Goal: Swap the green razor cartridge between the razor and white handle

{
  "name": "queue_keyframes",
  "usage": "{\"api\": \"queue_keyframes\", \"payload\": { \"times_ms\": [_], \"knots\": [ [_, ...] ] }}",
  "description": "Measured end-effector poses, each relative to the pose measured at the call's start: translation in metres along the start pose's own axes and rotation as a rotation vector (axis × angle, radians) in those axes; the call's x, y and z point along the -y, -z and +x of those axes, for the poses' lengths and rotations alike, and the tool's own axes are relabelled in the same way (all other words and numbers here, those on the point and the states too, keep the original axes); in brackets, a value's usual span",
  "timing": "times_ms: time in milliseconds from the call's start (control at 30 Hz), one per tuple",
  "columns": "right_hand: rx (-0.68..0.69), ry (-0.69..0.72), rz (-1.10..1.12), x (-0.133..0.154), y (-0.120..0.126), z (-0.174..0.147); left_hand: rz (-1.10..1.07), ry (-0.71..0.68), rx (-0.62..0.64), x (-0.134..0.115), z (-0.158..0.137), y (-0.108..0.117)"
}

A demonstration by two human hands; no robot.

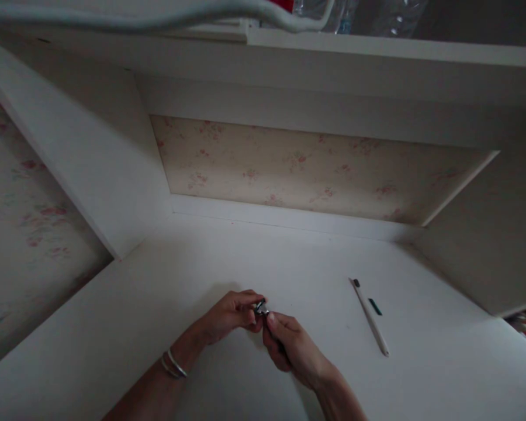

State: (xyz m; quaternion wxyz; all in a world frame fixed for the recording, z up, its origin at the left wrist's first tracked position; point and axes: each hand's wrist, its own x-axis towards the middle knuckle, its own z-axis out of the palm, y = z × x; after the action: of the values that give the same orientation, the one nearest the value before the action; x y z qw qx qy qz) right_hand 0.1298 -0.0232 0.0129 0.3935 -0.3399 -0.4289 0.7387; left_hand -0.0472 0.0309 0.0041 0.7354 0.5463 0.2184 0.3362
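Note:
My left hand (234, 313) is closed, its thumb and fingers pinching the head end of a small shiny metal tool (261, 307) with dark parts. My right hand (291, 345) wraps round the same tool's dark handle, its thumb pressed near the metal end. Both hands meet just above the white desktop, and the fingers hide most of the tool, so its exact kind cannot be made out. To the right lies a white toothbrush (371, 318) with a dark head pointing away from me. Beside it rests a short dark green strip (376, 307).
The white desktop (193, 251) is bounded by a left side panel (100, 134), a right panel (477, 234) and a back rail (289, 216). Overhead runs a shelf (333, 88), with a pale cable (135, 20) and clear plastic bottles (398, 17) above.

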Motion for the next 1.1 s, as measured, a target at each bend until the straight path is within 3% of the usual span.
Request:
{"api": "queue_keyframes", "payload": {
  "times_ms": [267, 467, 733, 867, 1000, 1100],
  "knots": [
    [0.013, 0.015, -0.041, -0.001, 0.0, 0.0, 0.062, -0.006, 0.016, -0.002, 0.0, 0.002],
    [-0.108, 0.229, -0.288, 0.003, -0.006, 0.005, 0.074, -0.133, -0.146, 0.002, 0.004, -0.001],
    [-0.233, 0.243, -0.309, 0.0, -0.009, 0.01, 0.082, -0.175, -0.232, 0.007, 0.008, -0.002],
    [-0.297, 0.233, -0.143, -0.008, -0.007, 0.015, 0.145, -0.177, -0.329, 0.006, 0.009, -0.005],
    [-0.226, 0.086, 0.197, -0.014, -0.007, 0.019, 0.367, -0.236, -0.487, -0.001, 0.006, -0.009],
    [-0.152, -0.004, 0.343, -0.017, -0.007, 0.02, 0.464, -0.287, -0.476, -0.004, 0.004, -0.01]
  ]
}}
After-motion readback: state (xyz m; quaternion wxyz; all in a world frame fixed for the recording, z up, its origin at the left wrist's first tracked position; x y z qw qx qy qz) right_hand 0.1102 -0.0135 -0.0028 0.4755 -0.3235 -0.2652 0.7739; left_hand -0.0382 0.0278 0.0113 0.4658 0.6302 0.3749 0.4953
